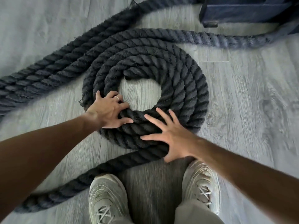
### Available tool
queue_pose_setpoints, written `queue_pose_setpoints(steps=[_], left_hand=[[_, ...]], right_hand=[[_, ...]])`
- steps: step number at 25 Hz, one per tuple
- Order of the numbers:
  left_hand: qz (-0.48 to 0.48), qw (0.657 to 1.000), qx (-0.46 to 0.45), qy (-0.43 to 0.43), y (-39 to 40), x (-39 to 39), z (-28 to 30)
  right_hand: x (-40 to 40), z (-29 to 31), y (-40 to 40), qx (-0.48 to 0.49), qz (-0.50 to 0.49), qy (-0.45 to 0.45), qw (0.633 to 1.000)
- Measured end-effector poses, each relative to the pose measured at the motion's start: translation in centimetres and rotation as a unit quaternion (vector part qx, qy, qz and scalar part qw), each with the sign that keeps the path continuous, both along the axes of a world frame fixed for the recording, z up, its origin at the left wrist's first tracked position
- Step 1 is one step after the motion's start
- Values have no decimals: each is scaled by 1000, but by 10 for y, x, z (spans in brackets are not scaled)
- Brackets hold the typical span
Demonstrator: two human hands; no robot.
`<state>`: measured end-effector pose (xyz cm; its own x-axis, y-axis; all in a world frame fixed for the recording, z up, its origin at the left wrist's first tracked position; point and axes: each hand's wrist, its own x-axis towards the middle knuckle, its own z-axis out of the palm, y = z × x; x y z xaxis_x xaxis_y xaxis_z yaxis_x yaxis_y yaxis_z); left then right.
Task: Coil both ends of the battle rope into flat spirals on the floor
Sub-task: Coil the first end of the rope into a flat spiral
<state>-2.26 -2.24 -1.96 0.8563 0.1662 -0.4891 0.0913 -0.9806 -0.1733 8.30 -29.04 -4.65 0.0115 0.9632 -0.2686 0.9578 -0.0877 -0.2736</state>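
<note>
A thick black battle rope lies on the grey floor, wound into a flat spiral (182, 81) of several turns with an open centre. My left hand (108, 110) rests on the spiral's near-left side, its fingers curled over the inner turns. With straight, spread fingers my right hand (169, 135) presses on the near side of the coil, where the loose outer strand (97, 170) leaves toward the lower left. More rope (53, 65) runs in parallel strands from the coil to the far left.
My two light sneakers (108, 199) stand just below the coil on a dark mat (153, 183). A dark blue frame base (246, 12) sits at the top right, with rope (234, 39) leading toward it. Grey wood-look floor (250, 102) lies to the right.
</note>
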Motion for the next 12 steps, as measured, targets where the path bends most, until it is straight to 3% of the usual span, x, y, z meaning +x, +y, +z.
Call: queue_pose_setpoints(steps=[3, 5, 12], left_hand=[[130, 990, -30, -46, -48, 10, -10], [164, 985, -30, -55, -63, 21, -18], [106, 986, -49, -116, -22, 11, -23]], right_hand=[[73, 15, -17, -56, 45, -58, 996], [96, 25, -25, -90, 27, -80, 992], [6, 10, -25, -16, -80, -9, 997]])
